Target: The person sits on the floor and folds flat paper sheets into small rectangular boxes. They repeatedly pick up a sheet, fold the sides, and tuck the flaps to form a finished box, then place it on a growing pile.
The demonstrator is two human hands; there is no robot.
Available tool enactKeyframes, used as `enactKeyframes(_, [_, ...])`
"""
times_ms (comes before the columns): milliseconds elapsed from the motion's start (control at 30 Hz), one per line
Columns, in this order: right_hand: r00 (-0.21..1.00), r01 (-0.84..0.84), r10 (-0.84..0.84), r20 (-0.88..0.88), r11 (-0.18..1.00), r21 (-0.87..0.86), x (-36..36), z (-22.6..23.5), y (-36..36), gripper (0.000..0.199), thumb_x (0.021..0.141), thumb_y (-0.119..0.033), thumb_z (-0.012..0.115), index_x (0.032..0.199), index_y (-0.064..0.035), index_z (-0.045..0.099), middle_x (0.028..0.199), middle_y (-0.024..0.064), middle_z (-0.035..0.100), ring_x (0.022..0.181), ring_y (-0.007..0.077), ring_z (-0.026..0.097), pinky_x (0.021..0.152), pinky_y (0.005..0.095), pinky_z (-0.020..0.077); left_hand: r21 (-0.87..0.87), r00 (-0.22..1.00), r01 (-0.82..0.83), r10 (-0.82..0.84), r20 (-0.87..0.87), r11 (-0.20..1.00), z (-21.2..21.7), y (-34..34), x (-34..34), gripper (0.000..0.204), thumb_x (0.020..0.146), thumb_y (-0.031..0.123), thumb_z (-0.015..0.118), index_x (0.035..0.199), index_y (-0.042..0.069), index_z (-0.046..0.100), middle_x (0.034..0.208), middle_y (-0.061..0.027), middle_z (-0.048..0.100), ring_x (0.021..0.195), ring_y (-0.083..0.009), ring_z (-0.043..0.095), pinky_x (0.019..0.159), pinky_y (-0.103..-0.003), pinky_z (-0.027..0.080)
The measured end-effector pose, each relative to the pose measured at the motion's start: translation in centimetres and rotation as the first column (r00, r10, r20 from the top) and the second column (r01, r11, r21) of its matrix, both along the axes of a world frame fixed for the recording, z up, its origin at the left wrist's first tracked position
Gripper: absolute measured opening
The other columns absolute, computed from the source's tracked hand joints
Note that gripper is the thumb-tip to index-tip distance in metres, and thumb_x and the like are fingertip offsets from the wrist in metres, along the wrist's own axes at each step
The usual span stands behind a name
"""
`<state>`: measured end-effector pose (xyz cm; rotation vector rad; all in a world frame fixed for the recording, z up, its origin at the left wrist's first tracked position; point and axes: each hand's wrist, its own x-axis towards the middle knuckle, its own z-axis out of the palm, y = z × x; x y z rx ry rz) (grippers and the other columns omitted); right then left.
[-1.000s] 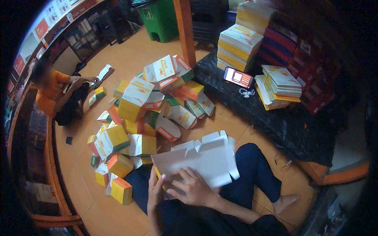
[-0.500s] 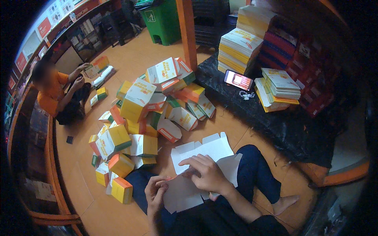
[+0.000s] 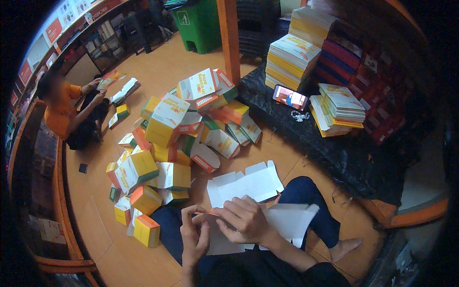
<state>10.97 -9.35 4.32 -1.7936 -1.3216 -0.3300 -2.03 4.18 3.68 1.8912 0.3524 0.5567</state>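
Observation:
Over my lap lies an unfolded cardboard carton blank (image 3: 289, 221), its plain white inner side up and its right flap bent upward. My left hand (image 3: 193, 234) is closed on the blank's left edge, pinching it between thumb and fingers. My right hand (image 3: 243, 221) is closed on the same edge close beside it, fingers curled over a narrow orange strip; its fingertips are partly hidden. A second flat blank (image 3: 246, 184), also white side up, lies on the floor just beyond my hands.
Folded yellow, white, green and orange boxes (image 3: 167, 122) are heaped ahead and to the left. On a black-covered platform (image 3: 306, 138) stand stacked blanks (image 3: 291, 62), a smaller stack (image 3: 340, 103) and a phone (image 3: 290, 97). A person in orange (image 3: 62, 115) sits far left. Beyond is a green bin (image 3: 198, 26).
My right hand has moved slightly down and its fingers have curled over the edge. The blank's right side has swung outward and up. The person at left has raised a carton piece off the floor.

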Motion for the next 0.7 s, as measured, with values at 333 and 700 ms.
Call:
enactKeyframes(333, [0.893,0.425,-0.448,0.047,0.872,0.243,0.2,1.0,-1.7,0.037,0.070,-0.008,0.074,0.107,-0.0101,0.075,0.083,-0.0010,0.064,0.072,0.0177,0.058,0.075,0.0365,0.0406,0.600,0.936,-0.346,0.220,0.274,0.721,3.2,-4.8,1.8,0.039,0.080,0.007,0.073,0.117,0.005,0.062,0.100,-0.0143,0.066,0.094,-0.0314,0.062,0.086,-0.039,0.049])
enactKeyframes(700, [0.995,0.073,-0.049,-0.090,0.957,0.281,-1.8,1.0,-1.0,0.037,0.079,-0.006,0.076,0.115,-0.0071,0.073,0.100,0.0033,0.067,0.086,0.0202,0.066,0.077,0.0338,0.0490,-0.444,0.861,-0.153,0.339,0.378,0.883,1.6,-3.8,2.2,0.033,0.087,0.013,0.080,0.110,-0.006,0.065,0.100,-0.0090,0.071,0.091,-0.0137,0.066,0.084,-0.027,0.051])
